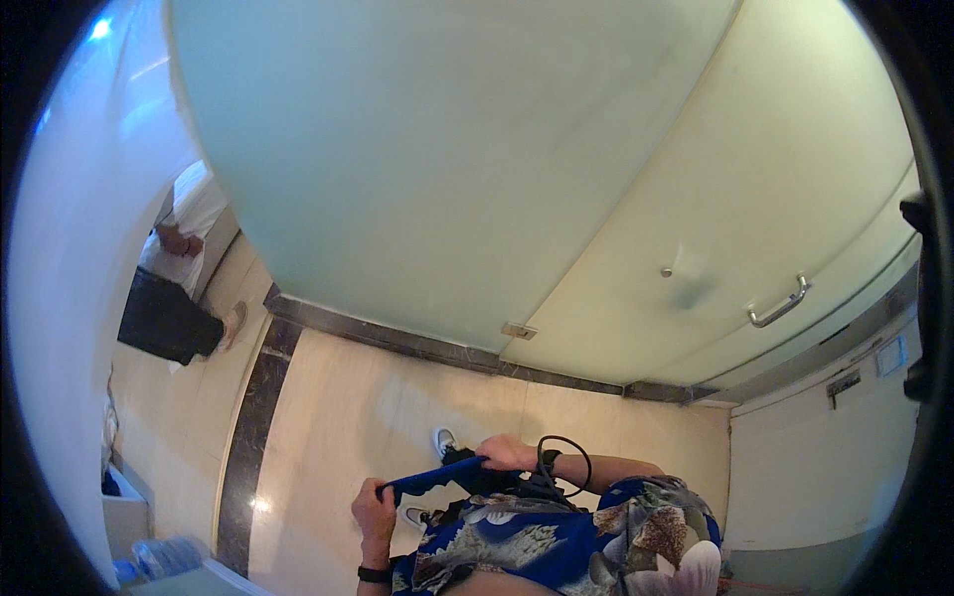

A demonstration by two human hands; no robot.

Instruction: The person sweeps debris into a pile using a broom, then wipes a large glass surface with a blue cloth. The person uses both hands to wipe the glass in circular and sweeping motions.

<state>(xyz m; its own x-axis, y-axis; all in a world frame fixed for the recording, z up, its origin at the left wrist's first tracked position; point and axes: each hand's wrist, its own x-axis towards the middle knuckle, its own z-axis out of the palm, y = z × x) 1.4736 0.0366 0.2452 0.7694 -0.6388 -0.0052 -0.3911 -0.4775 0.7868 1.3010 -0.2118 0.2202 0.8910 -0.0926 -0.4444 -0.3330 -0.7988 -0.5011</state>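
Observation:
My left hand (374, 506) grips one end of a stretched blue fabric edge (440, 473). At its other end, my right hand (505, 453) pinches the same edge. This cloth seems to be the front hem of the floral-patterned blue shirt (514, 544) on my body. Both wrists wear dark bands. A black cable (589, 465) loops around near my right wrist and runs down to dark items at my waist, which I cannot make out. Below the fabric show my sneakers (445, 441) on the tiled floor.
A frosted glass panel (417, 164) and glass door with a metal handle (779, 305) stand ahead. A dark stone threshold (257, 417) crosses the floor at left. Beyond it is another person's trousered leg (168, 316). Clear plastic bottles (168, 557) lie at lower left.

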